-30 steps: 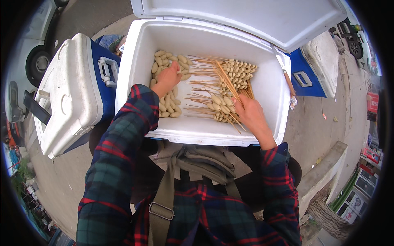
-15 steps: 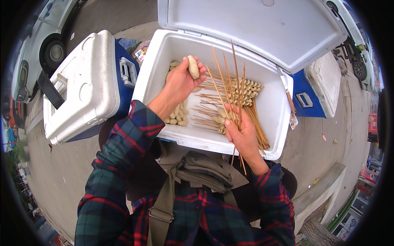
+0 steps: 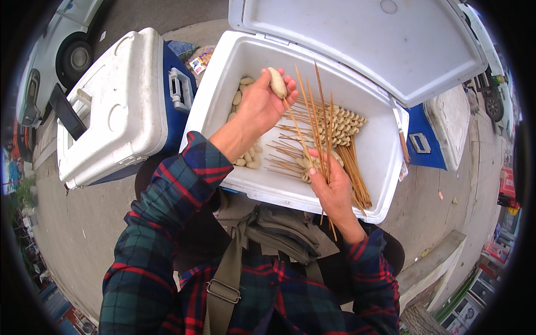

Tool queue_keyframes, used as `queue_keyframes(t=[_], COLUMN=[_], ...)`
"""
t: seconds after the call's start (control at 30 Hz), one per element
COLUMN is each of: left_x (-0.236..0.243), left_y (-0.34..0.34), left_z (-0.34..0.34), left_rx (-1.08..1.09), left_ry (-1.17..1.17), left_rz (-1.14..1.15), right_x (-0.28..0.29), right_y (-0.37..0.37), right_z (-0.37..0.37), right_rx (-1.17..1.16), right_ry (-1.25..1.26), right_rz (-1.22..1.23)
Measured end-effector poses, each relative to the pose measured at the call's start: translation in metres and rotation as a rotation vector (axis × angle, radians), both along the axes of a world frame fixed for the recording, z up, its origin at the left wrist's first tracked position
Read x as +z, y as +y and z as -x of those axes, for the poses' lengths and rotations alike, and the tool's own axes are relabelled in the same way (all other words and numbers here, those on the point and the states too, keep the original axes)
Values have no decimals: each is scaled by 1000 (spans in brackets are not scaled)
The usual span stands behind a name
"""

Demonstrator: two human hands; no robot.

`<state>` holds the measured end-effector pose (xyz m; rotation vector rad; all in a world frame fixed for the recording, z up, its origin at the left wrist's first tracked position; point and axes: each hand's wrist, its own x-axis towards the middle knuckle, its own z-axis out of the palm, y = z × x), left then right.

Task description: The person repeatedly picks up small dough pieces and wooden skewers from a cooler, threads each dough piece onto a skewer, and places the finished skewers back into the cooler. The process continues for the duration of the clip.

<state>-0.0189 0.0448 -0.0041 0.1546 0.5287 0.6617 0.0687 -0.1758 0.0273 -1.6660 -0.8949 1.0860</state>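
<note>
- The left grip [image 3: 261,106] holds a pale piece [image 3: 277,84] against its fingers; the right grip [image 3: 330,181] clasps several thin sticks [image 3: 330,123], one stick [image 3: 296,129] reaching the piece's near end.
- Best to steady the piece, line that stick up with its length and push gently, centred.
- It looks smooth, oblong and cream-coloured, like the loose pieces [image 3: 253,159] nearer than the left grip.

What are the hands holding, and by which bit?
Left hand: a pale beige, oval food piece, by its sides. Right hand: several thin brown wooden skewers, by their lower parts.
</note>
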Motion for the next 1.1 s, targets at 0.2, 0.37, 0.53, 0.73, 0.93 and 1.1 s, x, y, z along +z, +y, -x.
queue_keyframes(t=[0.2,0.37,0.53,0.73,0.93,1.1], left_x=[1,1,6,12,10,5], left_y=[-14,-30,-40,-53,-70,-94], left_z=[-3,-6,-8,-7,-7,-8], left_rx=[5,11,-27,-103,-179,-259], left_ry=[1,0,74,125,90,121], left_rz=[-37,-29,-58,-123,-109,-103], right_x=[1,1,0,-1,3,-6], right_y=[2,3,4,7,11,22], right_z=[1,0,-4,-5,-2,-3], right_rx=[-23,-37,-49,-44,-86,-165], right_ry=[-28,-39,-13,-10,38,-25], right_rz=[-10,25,19,7,35,-23])
